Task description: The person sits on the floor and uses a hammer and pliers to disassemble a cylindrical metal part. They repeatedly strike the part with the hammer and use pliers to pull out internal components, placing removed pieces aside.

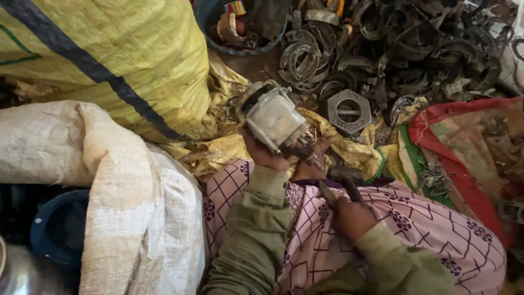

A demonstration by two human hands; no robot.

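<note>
My left hand [266,154] grips a dirty grey boxy metal-and-plastic part [273,116] with prongs sticking out of its lower right end. It holds the part up in front of me, above my lap. My right hand [353,217] is closed around the handle of a hammer [346,181], whose dark head sits just below and right of the part. Both arms wear olive green sleeves. A pink patterned cloth [420,221] covers my lap under the hands.
A full yellow woven sack [109,54] stands at top left, a white woven sack [125,196] at lower left. A heap of curved scrap metal pieces [404,49] and a hexagonal metal piece [349,111] lie ahead. A blue tub [240,27] holds odd items. Red and green cloth [464,147] lies right.
</note>
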